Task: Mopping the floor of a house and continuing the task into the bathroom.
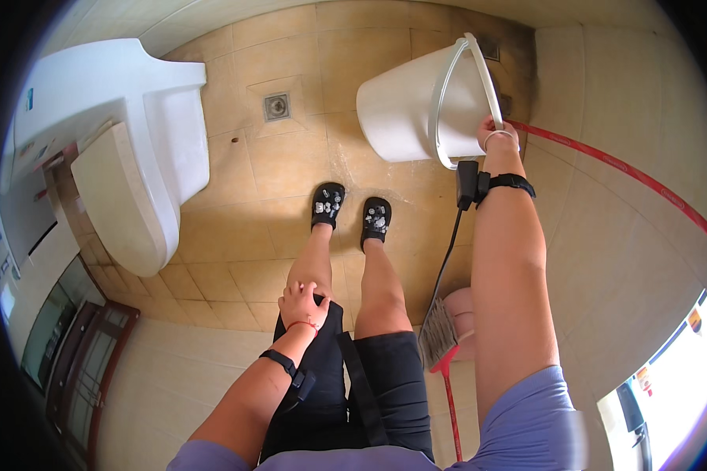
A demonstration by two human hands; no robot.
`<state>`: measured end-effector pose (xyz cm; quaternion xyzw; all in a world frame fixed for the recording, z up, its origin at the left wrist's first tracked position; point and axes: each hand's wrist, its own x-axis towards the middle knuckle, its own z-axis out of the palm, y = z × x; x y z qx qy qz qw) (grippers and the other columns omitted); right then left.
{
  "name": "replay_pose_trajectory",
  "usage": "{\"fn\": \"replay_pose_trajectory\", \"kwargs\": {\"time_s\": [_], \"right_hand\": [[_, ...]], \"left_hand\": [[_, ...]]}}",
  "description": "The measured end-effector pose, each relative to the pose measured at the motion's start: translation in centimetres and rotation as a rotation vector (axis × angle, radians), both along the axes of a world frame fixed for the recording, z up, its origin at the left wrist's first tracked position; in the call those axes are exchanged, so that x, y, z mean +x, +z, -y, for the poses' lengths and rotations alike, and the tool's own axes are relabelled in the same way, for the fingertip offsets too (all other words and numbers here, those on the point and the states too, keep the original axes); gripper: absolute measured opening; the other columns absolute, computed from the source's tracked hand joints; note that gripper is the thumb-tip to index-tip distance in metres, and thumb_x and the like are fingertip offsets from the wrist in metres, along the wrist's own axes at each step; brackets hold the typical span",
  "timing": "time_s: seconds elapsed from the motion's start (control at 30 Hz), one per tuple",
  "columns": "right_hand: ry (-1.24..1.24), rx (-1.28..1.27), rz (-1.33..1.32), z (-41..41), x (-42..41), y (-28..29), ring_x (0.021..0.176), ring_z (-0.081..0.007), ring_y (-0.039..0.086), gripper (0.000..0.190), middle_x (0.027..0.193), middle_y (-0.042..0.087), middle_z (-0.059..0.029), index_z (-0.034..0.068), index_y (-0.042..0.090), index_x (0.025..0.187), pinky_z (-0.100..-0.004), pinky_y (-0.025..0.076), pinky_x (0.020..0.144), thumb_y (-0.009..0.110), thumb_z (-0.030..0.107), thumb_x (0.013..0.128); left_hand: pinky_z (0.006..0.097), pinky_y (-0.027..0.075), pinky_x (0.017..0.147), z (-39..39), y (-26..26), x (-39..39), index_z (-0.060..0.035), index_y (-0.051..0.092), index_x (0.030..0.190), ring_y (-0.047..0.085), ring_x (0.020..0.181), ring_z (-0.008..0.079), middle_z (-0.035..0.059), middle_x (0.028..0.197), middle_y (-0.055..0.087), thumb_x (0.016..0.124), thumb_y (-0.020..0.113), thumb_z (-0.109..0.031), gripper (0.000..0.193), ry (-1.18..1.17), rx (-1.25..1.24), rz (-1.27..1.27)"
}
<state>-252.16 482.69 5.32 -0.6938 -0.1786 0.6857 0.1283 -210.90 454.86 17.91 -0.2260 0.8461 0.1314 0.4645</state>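
Note:
My right hand (pixel 496 134) grips the rim of a white plastic bucket (pixel 403 106). The bucket is tipped on its side over the tiled floor, its mouth turned to the right and its inside hidden. Its bail handle (pixel 439 112) hangs around the outside of the wall. My left hand (pixel 304 309) rests on my left leg near the knee, at the hem of the black shorts (pixel 389 377), fingers apart and holding nothing. A wet-looking patch (pixel 377 182) lies on the floor between the bucket and my black clogs (pixel 328 203).
A white toilet (pixel 179 129), lid down, stands at the left. A square floor drain (pixel 277 107) lies ahead. A red pole (pixel 618 165) leans along the right wall by the bucket. Behind my right arm are a red-handled broom (pixel 440 338) and a pink container (pixel 461 306).

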Motion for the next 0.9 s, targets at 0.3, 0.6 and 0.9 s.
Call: {"fn": "replay_pose_trajectory", "kwargs": {"time_s": [0.3, 0.6, 0.9], "right_hand": [[0.016, -0.072, -0.062, 0.3, 4.8, 0.0, 0.056, -0.0174, 0.052, 0.016, 0.066, 0.051, -0.0084, -0.002, 0.052, 0.078, -0.0280, 0.051, 0.048, 0.046, 0.013, 0.080], [-0.187, -0.238, -0.020, 2.2, 17.7, -1.6, 0.055, -0.0156, 0.047, 0.011, 0.059, 0.047, -0.0037, 0.003, 0.050, 0.068, -0.0293, 0.047, 0.058, 0.045, 0.009, 0.076], [-0.372, -0.215, 0.167, -3.4, 23.8, 0.5, 0.062, -0.0175, 0.053, 0.004, 0.070, 0.054, -0.0047, 0.000, 0.051, 0.072, -0.0322, 0.048, 0.056, 0.050, 0.004, 0.074]], "left_hand": [[0.0360, 0.035, 0.082, -0.6, 0.0, -0.9, -0.0184, 0.056, 0.097, 0.045, 0.099, 0.0223, 0.0041, 0.101, 0.049, 0.069, 0.064, -0.038, 0.035, -0.057, 0.011, -0.001], [0.0364, 0.036, 0.084, -1.1, 0.0, -2.1, -0.0172, 0.057, 0.094, 0.046, 0.100, 0.0227, 0.0046, 0.101, 0.049, 0.068, 0.066, -0.037, 0.034, -0.096, -0.007, -0.043], [0.0366, 0.036, 0.083, -0.5, -0.7, -3.7, -0.0179, 0.058, 0.092, 0.046, 0.100, 0.0221, 0.0044, 0.103, 0.049, 0.069, 0.065, -0.038, 0.031, -0.163, 0.029, -0.073]]}}
